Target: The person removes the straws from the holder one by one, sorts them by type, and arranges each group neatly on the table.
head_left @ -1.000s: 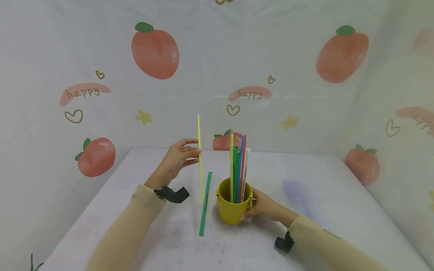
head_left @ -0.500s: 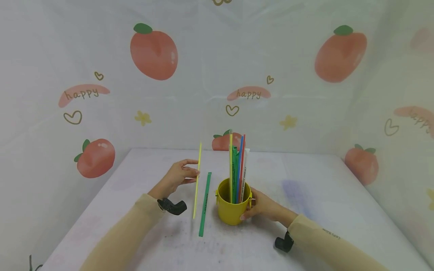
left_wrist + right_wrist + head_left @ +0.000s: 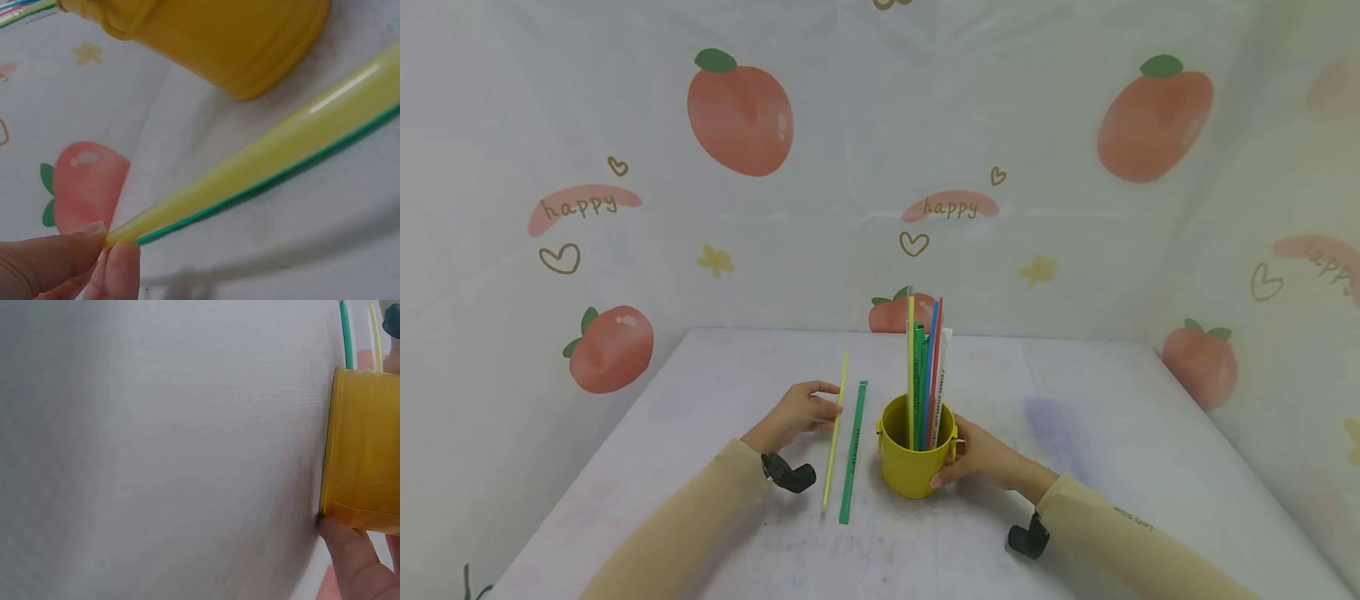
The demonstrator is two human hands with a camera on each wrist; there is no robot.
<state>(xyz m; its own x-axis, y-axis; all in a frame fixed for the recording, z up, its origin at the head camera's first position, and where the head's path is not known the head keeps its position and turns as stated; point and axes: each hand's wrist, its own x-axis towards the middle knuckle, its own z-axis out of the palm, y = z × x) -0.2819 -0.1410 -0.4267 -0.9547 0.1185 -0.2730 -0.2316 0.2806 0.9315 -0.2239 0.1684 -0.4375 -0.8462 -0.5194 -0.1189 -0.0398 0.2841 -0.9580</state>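
Observation:
A thin yellow straw [image 3: 832,458] leans between the thumb and fingers of my left hand [image 3: 797,414], low over the table on its left half. The left wrist view shows the fingertips pinching the straw [image 3: 281,147] near its far end. Just right of it lies a flat green strip [image 3: 853,458] with printed lettering, like a wrapped straw. My right hand [image 3: 985,457] grips the side of a small yellow bucket [image 3: 910,473], thumb low at its base in the right wrist view. Upright in the bucket stand several straws [image 3: 927,375] in yellow, green, blue, red and white.
The table [image 3: 1000,550] has a whitish cover with a faint blue stain [image 3: 1060,433] at the right. Behind it hangs a white curtain [image 3: 850,125] printed with fruit. Black wrist mounts [image 3: 788,475] stick out below both hands.
My left hand has lowered the yellow straw from upright in the air down toward the table, left of the green strip. The right hand and bucket have stayed in place.

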